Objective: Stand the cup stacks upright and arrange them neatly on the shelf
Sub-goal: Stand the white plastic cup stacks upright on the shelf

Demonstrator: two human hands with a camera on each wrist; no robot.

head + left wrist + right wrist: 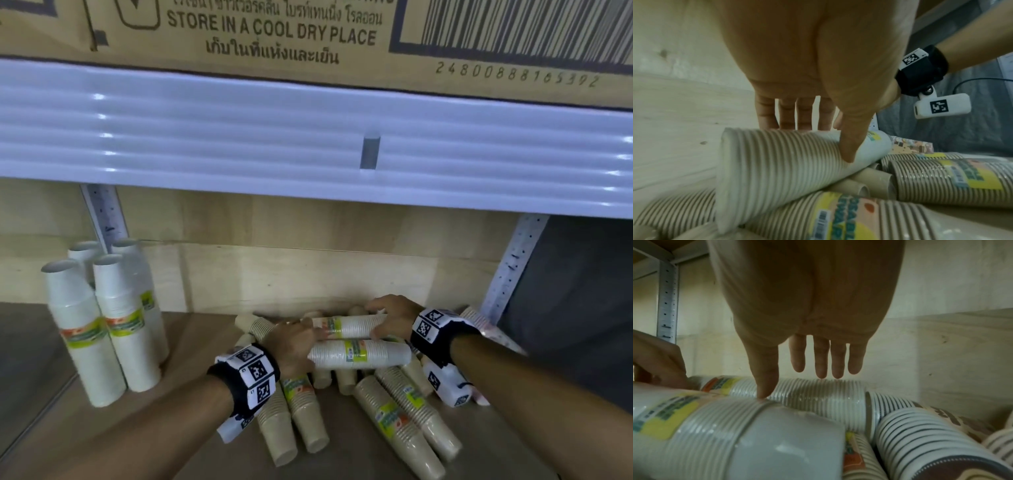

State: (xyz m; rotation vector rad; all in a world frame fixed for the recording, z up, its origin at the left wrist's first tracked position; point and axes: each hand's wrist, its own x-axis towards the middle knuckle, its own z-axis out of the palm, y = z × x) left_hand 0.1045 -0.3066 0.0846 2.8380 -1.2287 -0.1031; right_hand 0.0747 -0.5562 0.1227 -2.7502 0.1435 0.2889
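Observation:
Two white cup stacks lie on their sides on top of a pile on the shelf (154, 428). Both hands are on the farther white stack (352, 325) (777, 162) (818, 395). My left hand (293, 339) (826, 138) grips its left end, thumb on the near side and fingers behind. My right hand (383, 318) (795, 384) spans its right end, fingertips on top and thumb on the near side. The nearer white stack (363, 354) (735, 434) lies just in front. Several white stacks (113, 329) stand upright at the left.
Beige cup stacks (404, 421) lie fanned out below the hands. Patterned stacks (479, 318) (920, 434) lie at the right by the perforated post (510, 270). A white shelf beam (308, 137) hangs low overhead, with a cardboard box (274, 31) on it. A wooden back panel closes the rear.

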